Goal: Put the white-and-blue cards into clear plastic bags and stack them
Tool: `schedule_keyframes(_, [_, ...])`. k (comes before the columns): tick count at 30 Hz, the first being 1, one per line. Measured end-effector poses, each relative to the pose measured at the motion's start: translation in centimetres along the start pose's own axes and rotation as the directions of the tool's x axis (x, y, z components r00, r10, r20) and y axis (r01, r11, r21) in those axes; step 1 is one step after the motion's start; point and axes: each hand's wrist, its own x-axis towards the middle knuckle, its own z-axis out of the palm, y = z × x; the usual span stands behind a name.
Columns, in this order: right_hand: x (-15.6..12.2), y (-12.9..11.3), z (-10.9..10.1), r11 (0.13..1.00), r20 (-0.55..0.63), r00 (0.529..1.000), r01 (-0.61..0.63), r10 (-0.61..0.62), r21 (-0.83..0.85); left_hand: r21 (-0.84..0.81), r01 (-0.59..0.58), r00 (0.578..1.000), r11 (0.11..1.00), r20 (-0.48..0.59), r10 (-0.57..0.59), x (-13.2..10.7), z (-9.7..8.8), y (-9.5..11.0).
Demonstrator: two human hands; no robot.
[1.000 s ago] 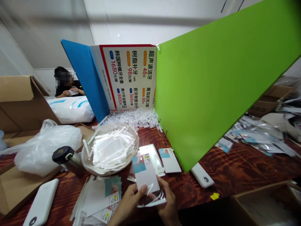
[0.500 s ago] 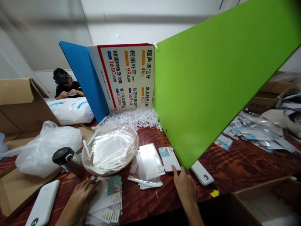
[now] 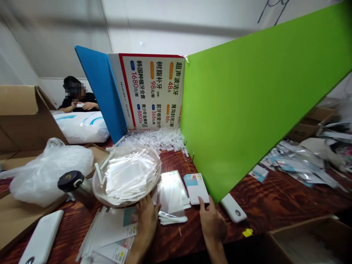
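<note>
My left hand (image 3: 147, 220) lies with its fingers stretched out between the clear bowl of white strips (image 3: 127, 175) and the stack of clear plastic sleeves (image 3: 172, 196), fingertips at the sleeves' left edge. My right hand (image 3: 211, 222) rests open on the table, its fingertips touching the near edge of a small stack of white cards with a blue corner (image 3: 196, 187). Neither hand holds anything. A loose pile of printed cards (image 3: 110, 234) lies left of my left wrist.
A green board (image 3: 261, 106), a printed price sign (image 3: 152, 91) and a blue board (image 3: 101, 91) stand as dividers. Small white pieces (image 3: 156, 138) are heaped at the sign's foot. A black-capped flask (image 3: 74, 185), plastic bag (image 3: 49, 170), cardboard boxes (image 3: 22, 113) and white power banks (image 3: 232, 209) surround them. Another person (image 3: 75, 97) sits behind.
A second ago both hands held a card in a sleeve; it is now put down. My left hand moved from the card pile right to the sleeves. My right hand stayed at the small card stack.
</note>
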Motion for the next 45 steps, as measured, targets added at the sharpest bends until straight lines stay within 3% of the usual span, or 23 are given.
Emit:
schedule_keyframes(5, [0.2, 0.5, 0.4, 0.953, -0.114, 0.989, -0.061, 0.099, 0.297, -0.185, -0.048, 0.992, 0.982, 0.104, 0.068, 0.5, -1.3, -0.9])
schedule_keyframes(7, [0.5, 0.9, 0.3, 0.895, -0.046, 0.981, -0.153, 0.189, 0.42, -0.233, -0.05, 0.989, 0.971, 0.125, 0.081, 0.2, -1.9, -1.1])
schedule_keyframes(9, [0.7, 1.4, 0.3, 0.821, 0.073, 0.967, -0.246, 0.244, 0.515, -0.334, 0.026, 0.987, 0.942, 0.157, 0.029, 0.0, -2.1, -1.1])
schedule_keyframes(11, [0.7, 1.9, 0.3, 0.752, 0.169, 0.954, -0.301, 0.25, 0.587, -0.511, 0.153, 0.977, 0.846, 0.209, -0.05, -0.1, -2.0, -0.8])
schedule_keyframes(14, [0.6, 2.3, 0.2, 0.703, 0.233, 0.948, -0.319, 0.219, 0.636, -0.718, 0.317, 0.944, 0.62, 0.305, -0.129, 0.1, -1.6, -0.1])
schedule_keyframes(18, [0.8, 1.5, -0.5, 0.837, 0.194, 0.967, -0.244, 0.168, 0.489, -0.814, 0.434, 0.901, 0.386, 0.385, -0.201, 0.5, -1.5, 1.3])
schedule_keyframes(21, [1.0, 0.5, -1.1, 0.93, 0.022, 0.997, -0.081, 0.079, 0.358, -0.828, 0.462, 0.885, 0.317, 0.409, -0.222, 0.6, -1.6, 2.3])
schedule_keyframes(23, [0.9, 0.2, -1.4, 0.931, -0.045, 0.997, -0.035, 0.055, 0.362, -0.832, 0.482, 0.873, 0.274, 0.427, -0.238, 0.5, -1.7, 2.8])
schedule_keyframes(25, [0.8, 0.4, -1.7, 0.867, -0.011, 0.996, -0.068, 0.085, 0.494, -0.834, 0.505, 0.856, 0.222, 0.452, -0.25, 0.4, -1.9, 3.1])
schedule_keyframes(28, [0.2, 1.4, -2.5, 0.591, 0.185, 0.981, -0.186, 0.063, 0.785, -0.828, 0.546, 0.824, 0.124, 0.505, -0.257, 0.5, -2.2, 3.6])
schedule_keyframes(30, [-0.3, 2.2, -3.3, 0.452, 0.314, 0.949, -0.265, -0.036, 0.852, -0.822, 0.568, 0.804, 0.054, 0.539, -0.251, 0.7, -2.5, 4.0])
schedule_keyframes(36, [-2.1, 1.6, -5.5, 0.427, 0.415, 0.872, -0.283, -0.258, 0.859, -0.782, 0.62, 0.764, -0.058, 0.619, -0.18, 0.0, -2.7, 5.5])
schedule_keyframes(38, [-2.6, 0.6, -5.6, 0.397, 0.46, 0.855, -0.345, -0.241, 0.85, -0.768, 0.638, 0.756, -0.051, 0.637, -0.149, -0.7, -2.4, 6.0])
schedule_keyframes(42, [-3.5, -1.3, -5.1, 0.325, 0.448, 0.886, -0.391, -0.122, 0.861, -0.783, 0.621, 0.774, -0.023, 0.618, -0.14, -1.9, -2.3, 6.3])
schedule_keyframes(45, [-4.0, -1.9, -4.8, 0.306, 0.467, 0.874, -0.412, -0.133, 0.858, -0.801, 0.599, 0.789, -0.006, 0.591, -0.166, -1.8, -2.8, 6.0])
